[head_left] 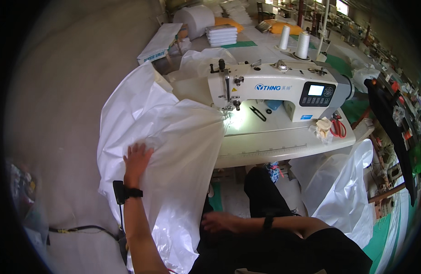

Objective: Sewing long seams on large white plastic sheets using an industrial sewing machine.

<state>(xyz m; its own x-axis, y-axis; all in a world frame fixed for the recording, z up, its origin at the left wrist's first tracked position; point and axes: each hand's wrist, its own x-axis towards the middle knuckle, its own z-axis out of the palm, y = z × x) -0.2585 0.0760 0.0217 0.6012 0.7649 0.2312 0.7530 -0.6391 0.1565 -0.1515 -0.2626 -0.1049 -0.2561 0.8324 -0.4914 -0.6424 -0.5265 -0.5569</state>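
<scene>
A large white plastic-like sheet (174,123) drapes off the left end of the sewing machine's bed, its upper right corner reaching the lit needle area. My left hand (138,160) lies flat on the sheet with fingers spread. Low over my lap, my right hand (215,222) is in shade near the sheet's right edge; its fingers look loosely apart, and no held thing shows. The white sewing machine (260,84) stands beyond my hands with its small screen lit. Black thread snips (258,113) lie on its bed beside a small dark round piece.
Red-handled scissors (339,129) and a crumpled scrap (323,125) sit at the table's right end. Another white sheet (340,192) hangs below there. Thread cones (302,44) stand behind the machine, and a stack of white packs (222,35) lies farther back. A black cable (85,228) crosses the floor at left.
</scene>
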